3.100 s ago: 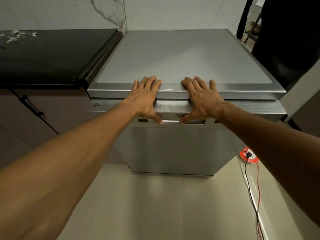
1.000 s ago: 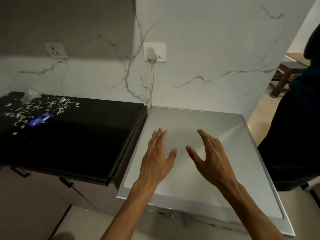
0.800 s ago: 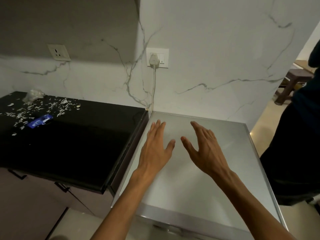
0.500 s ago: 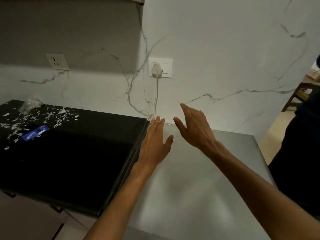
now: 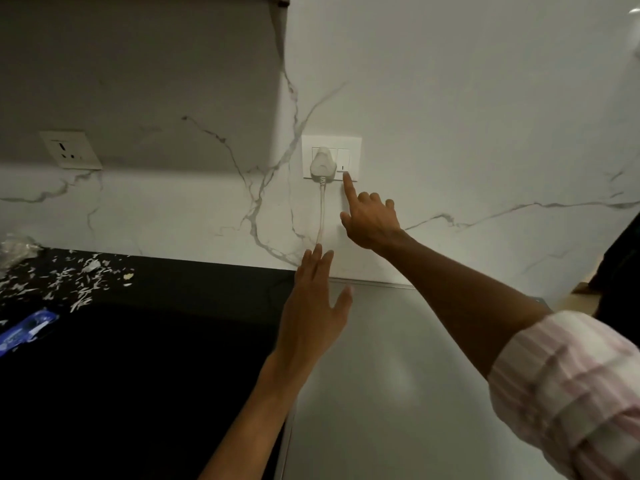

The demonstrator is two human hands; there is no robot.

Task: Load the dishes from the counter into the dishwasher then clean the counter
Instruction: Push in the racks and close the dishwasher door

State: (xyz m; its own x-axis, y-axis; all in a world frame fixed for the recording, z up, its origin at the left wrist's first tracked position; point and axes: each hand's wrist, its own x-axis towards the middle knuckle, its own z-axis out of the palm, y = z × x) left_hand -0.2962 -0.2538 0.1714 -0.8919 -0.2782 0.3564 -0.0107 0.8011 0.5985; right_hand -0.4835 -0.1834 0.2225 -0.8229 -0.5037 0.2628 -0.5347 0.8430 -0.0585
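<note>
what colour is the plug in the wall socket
White, like its cord; the plug shows in the head view.

Single head-worn view, looking forward and slightly down, sitting close to the marble wall point(image 5: 450, 98); black counter point(image 5: 138, 375) is filling lower left, dishwasher top point(image 5: 398, 393) lower centre.

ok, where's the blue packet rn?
Head view, far left edge: the blue packet lies on the black counter, just in front of the white scraps, well left of the left hand.
</note>
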